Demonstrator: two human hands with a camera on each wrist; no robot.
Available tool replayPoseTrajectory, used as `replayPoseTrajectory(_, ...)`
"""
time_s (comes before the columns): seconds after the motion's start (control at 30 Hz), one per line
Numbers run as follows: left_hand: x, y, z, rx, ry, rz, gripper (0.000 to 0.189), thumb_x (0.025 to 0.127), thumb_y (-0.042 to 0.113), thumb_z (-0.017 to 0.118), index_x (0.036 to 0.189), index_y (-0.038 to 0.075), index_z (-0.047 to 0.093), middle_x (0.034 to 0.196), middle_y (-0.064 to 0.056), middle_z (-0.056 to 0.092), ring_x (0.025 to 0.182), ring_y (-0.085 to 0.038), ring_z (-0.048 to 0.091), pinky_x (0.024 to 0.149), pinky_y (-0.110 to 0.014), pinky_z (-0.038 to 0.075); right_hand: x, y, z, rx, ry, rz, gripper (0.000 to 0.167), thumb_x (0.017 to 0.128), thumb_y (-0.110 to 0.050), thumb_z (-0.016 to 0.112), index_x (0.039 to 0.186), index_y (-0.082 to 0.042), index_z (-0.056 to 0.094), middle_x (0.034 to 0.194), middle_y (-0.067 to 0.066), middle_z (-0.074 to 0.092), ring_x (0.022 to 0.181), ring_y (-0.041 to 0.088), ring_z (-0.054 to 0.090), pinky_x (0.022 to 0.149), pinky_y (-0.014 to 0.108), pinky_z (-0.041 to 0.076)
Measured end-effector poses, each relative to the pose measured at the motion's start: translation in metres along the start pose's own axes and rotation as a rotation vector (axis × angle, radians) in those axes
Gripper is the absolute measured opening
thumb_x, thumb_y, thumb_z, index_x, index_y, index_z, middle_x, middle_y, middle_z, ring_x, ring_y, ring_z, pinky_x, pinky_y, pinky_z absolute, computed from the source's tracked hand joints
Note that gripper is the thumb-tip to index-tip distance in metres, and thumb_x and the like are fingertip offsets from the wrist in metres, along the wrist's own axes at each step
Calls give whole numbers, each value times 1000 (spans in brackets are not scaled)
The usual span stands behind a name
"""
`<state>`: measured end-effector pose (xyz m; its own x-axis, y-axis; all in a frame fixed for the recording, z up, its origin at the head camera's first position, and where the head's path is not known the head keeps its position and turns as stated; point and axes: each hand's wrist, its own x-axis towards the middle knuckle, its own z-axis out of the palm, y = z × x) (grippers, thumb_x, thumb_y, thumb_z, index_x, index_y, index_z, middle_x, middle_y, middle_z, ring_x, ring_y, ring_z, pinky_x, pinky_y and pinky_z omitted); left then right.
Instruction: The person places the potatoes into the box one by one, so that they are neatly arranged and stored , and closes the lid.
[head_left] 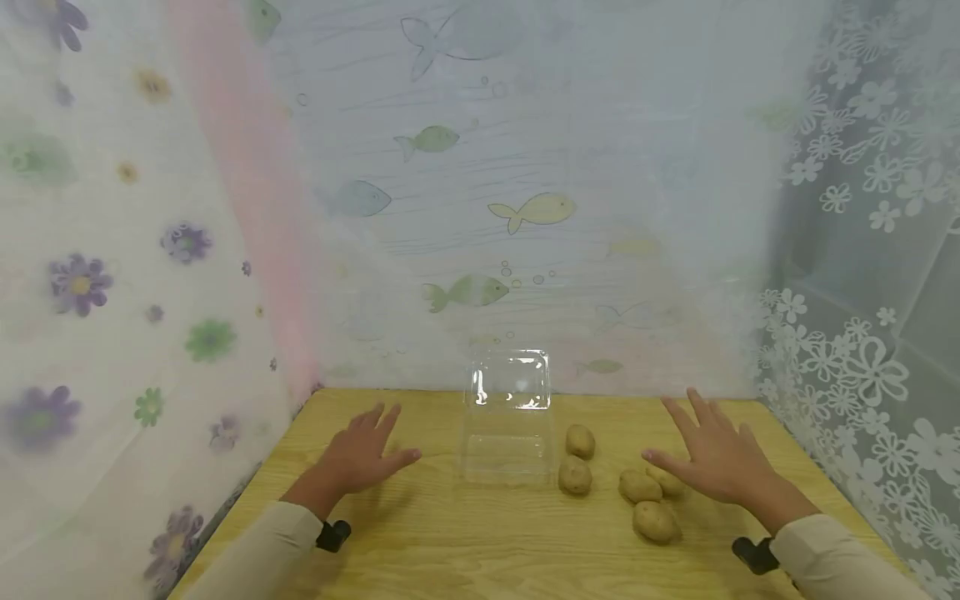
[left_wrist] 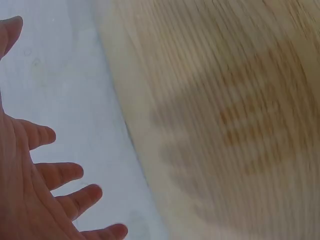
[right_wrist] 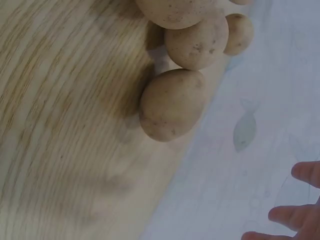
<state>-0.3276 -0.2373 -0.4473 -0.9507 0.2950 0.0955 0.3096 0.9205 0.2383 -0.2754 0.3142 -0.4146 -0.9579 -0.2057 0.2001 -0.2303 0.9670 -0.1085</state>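
Note:
My left hand hovers over the left side of the table, fingers spread and holding nothing; its spread fingers also show in the left wrist view. On the right, my right hand is likewise spread and empty, just above and beside a cluster of potatoes. Two more potatoes lie nearer the middle. Between the hands stands a clear plastic container with its lid raised at the back. In the right wrist view a potato lies closest, apart from the fingertips.
The wood-grain table ends at the back against a hanging sheet printed with fish. A flowered curtain hangs along the left, and a translucent one with white flowers along the right. Each wrist wears a black camera.

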Motion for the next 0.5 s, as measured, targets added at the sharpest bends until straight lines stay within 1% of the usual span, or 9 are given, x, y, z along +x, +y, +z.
replayPoseTrajectory(0.1, 3, 2, 7, -80, -8, -3, 101, 96, 79, 44, 166, 11, 22, 167, -26, 25, 149, -56, 27, 109, -78, 30, 0, 1, 0, 16, 5, -8, 100, 94, -79, 49, 165, -11, 28, 164, 35, 23, 140, 62, 34, 94, 86, 31)
replayPoseTrajectory(0.17, 5, 5, 12, -140, -10, -10, 102, 95, 79, 46, 166, 9, 22, 167, -26, 26, 150, -57, 25, 111, -76, 28, 1, 3, 1, 28, 9, -14, 100, 94, -78, 50, 164, -9, 30, 163, 36, 25, 137, 63, 39, 92, 83, 37)
replayPoseTrajectory(0.23, 8, 7, 16, -203, -9, -14, 103, 95, 78, 49, 166, 8, 22, 167, -26, 27, 151, -55, 24, 114, -75, 27, 1, 3, 2, 53, 10, -19, 99, 94, -77, 52, 163, -7, 32, 162, 37, 26, 134, 64, 41, 88, 80, 41)
replayPoseTrajectory(0.3, 11, 9, 20, -260, -8, -23, 103, 95, 77, 51, 166, 8, 22, 167, -24, 28, 152, -51, 25, 116, -72, 27, 1, 4, 3, 82, 8, -22, 99, 95, -75, 53, 162, -6, 33, 161, 38, 27, 132, 66, 42, 86, 79, 43)
replayPoseTrajectory(0.33, 12, 11, 23, -292, -3, -26, 102, 95, 75, 53, 166, 8, 23, 167, -22, 28, 152, -50, 27, 116, -70, 28, 1, 5, 4, 100, 3, -21, 98, 95, -75, 54, 161, -5, 33, 161, 37, 26, 132, 66, 42, 86, 79, 43)
replayPoseTrajectory(0.4, 15, 14, 26, -351, 10, -28, 100, 95, 71, 59, 165, 9, 25, 166, -21, 31, 148, -46, 38, 115, -67, 34, 1, 4, 5, 137, -6, -16, 97, 96, -73, 55, 161, -4, 34, 161, 37, 26, 133, 66, 40, 86, 79, 43)
replayPoseTrajectory(0.5, 20, 19, 33, -421, 39, -42, 96, 93, 66, 66, 164, 12, 30, 164, -19, 37, 135, -40, 54, 106, -60, 47, 1, 5, 6, 190, -19, -9, 96, 97, -70, 56, 161, -2, 33, 161, 37, 26, 136, 65, 37, 90, 79, 41)
